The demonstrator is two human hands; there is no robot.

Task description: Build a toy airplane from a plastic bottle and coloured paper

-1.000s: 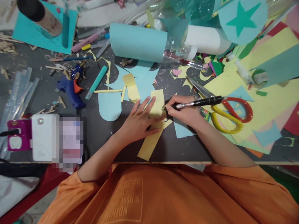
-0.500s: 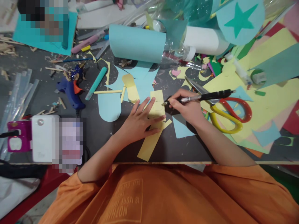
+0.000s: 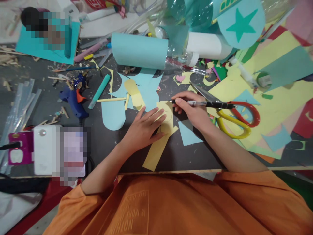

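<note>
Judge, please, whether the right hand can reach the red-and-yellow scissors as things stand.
Probably yes: the scissors lie close to the right hand, mostly uncovered. However, that hand holds a pen, which overlaps them in this view and may hinder grasping.

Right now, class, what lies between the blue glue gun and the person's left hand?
The head view shows a teal stick, then, nearer the left hand, a rounded light-blue paper with a thin yellow stick along its top edge.

Your orange shirt (image 3: 186, 205) had "IS MORE" and, below it, "NOTHIN" in the boxed print (image 3: 134, 215); the top line was too blurry to make out tbh.
</note>
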